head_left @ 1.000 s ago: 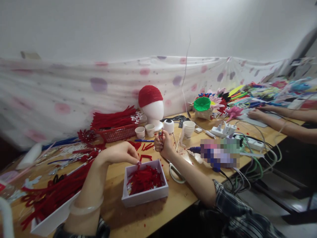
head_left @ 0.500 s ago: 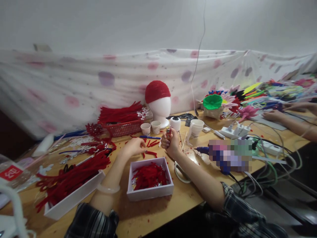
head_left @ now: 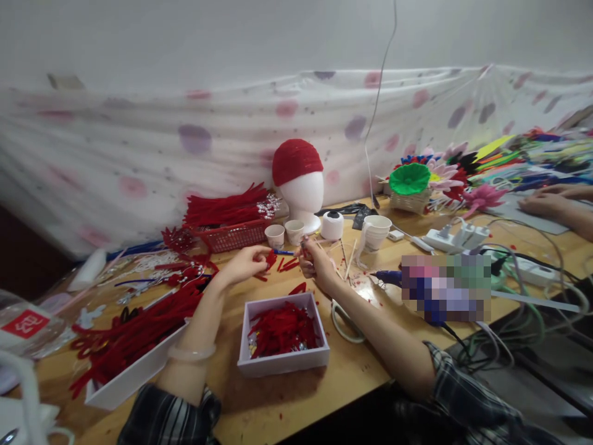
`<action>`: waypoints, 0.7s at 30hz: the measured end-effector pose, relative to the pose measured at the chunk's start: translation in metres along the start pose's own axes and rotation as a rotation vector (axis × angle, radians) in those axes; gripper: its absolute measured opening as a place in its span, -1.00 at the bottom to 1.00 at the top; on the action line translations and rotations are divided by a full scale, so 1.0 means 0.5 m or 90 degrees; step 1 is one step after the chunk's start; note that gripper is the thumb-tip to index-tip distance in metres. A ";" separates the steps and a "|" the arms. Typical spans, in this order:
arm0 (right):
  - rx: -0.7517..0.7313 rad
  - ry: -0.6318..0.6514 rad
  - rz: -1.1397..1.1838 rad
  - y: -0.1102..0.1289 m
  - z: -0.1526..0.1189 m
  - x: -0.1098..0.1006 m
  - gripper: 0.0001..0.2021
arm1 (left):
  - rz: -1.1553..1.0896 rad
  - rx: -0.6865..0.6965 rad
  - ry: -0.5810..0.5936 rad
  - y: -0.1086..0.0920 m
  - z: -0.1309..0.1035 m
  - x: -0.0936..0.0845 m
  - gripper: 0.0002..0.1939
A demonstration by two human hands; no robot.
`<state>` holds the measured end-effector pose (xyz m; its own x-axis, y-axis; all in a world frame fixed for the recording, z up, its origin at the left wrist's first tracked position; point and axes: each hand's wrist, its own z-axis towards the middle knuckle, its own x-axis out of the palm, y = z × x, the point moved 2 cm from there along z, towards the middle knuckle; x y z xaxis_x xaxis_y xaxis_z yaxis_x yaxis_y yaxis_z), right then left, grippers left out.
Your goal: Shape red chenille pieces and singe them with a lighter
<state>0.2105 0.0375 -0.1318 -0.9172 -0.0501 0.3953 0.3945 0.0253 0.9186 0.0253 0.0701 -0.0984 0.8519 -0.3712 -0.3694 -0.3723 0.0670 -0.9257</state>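
My left hand [head_left: 244,264] is closed, pinching a small red fuzzy piece [head_left: 271,259] of chenille stem above the table. To its right, my right hand [head_left: 319,264] is wrapped round a small lighter [head_left: 304,245], mostly hidden by the fingers. A few cut red strips [head_left: 288,266] lie on the wood between the hands. In front of them stands a white box [head_left: 283,366] holding a heap of red fuzzy pieces [head_left: 282,330] and some shiny bits. One red piece [head_left: 298,288] lies just behind the box.
A foam head [head_left: 303,194] with a red cap stands behind two paper cups [head_left: 294,232]. At left are a red basket [head_left: 234,236] and a long white box [head_left: 134,371] of red stems. A glue gun [head_left: 388,277], cables and a power strip [head_left: 451,238] lie right, near another person's hand [head_left: 549,203].
My left hand has picked up a red piece from the table. My right hand has tilted with the lighter, which shows less now. The view has shifted slightly.
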 end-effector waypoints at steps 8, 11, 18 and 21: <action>-0.172 -0.036 -0.138 0.009 -0.025 0.015 -0.63 | 0.034 0.105 0.044 -0.075 -0.051 0.031 -0.77; -0.159 -0.023 -0.098 0.007 -0.021 0.013 -0.61 | 0.036 0.102 0.015 -0.078 -0.051 0.024 -0.78; -0.147 0.021 -0.054 -0.005 -0.020 0.017 -0.58 | -0.158 0.190 -0.119 -0.086 -0.040 0.026 -0.66; -0.136 0.056 -0.016 -0.004 -0.023 0.021 -0.57 | -0.162 0.224 -0.161 -0.089 -0.039 0.037 -0.70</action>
<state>0.2008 0.0254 -0.1297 -0.9221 -0.1350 0.3626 0.3831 -0.1882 0.9043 0.0504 0.0419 -0.0625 0.9782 -0.1836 -0.0967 -0.0319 0.3278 -0.9442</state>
